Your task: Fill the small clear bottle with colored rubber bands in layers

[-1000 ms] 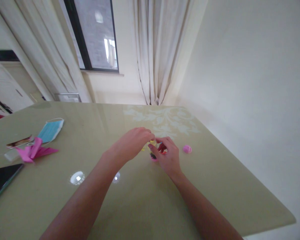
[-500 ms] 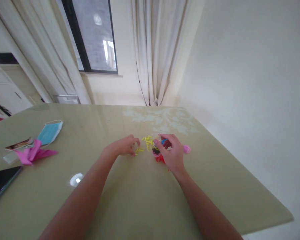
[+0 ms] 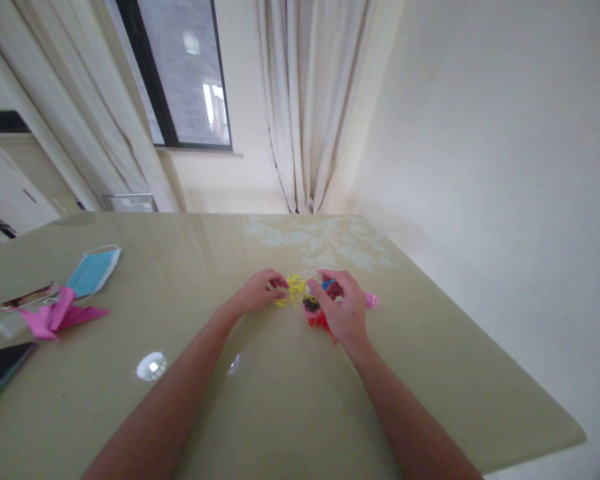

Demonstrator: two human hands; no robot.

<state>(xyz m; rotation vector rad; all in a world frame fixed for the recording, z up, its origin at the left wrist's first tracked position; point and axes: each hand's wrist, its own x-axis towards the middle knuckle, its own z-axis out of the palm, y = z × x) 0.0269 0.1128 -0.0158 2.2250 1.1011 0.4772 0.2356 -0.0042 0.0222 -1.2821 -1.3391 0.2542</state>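
My left hand (image 3: 263, 290) is at the left edge of a pile of small yellow bands (image 3: 296, 283), with thumb and fingers apart and nothing visible between them. Across the pile, my right hand (image 3: 344, 300) curls its thumb and fingers around what looks like a small clear container (image 3: 313, 283), mostly hidden by the hand. Under and beside that hand lie small black pieces (image 3: 311, 305), red bands (image 3: 320, 321) and something blue (image 3: 329, 285) behind the fingers. A pink bundle (image 3: 373, 301) sits just right of my right hand.
On the left of the glossy table (image 3: 280, 400) lie a blue face mask (image 3: 94, 271), a pink folded-paper figure (image 3: 60, 315), a thin brown strip (image 3: 27, 297) and a dark phone (image 3: 3, 370). A wall (image 3: 480, 167) borders the table's right edge.
My hands were together over the clear container; then the left moved away to the left, uncovering spread yellow bands. It has since shifted slightly right to the pile. The right hand stays nearly still.
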